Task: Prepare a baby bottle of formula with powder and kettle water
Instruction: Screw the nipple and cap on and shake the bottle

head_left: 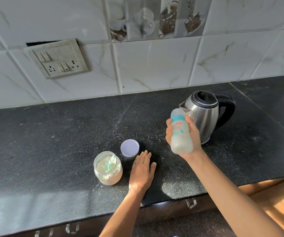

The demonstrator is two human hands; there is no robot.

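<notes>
My right hand (193,134) grips a capped baby bottle (180,134) with teal and red print, held above the black counter (52,151) and tilted, its top pointing up and left. Milky liquid fills its lower part. Just behind it stands a steel kettle (206,115) with a black handle, lid shut. My left hand (143,170) lies flat on the counter, palm down, holding nothing. To its left sits an open jar of formula powder (108,168) with a green scoop (109,164) inside. The jar's lavender lid (129,147) rests upside down beyond my left fingers.
A switch and socket panel (57,59) is on the tiled wall at the back left. The counter's front edge runs below my forearms, with drawer handles (191,203) under it. White powder specks dust the counter's middle.
</notes>
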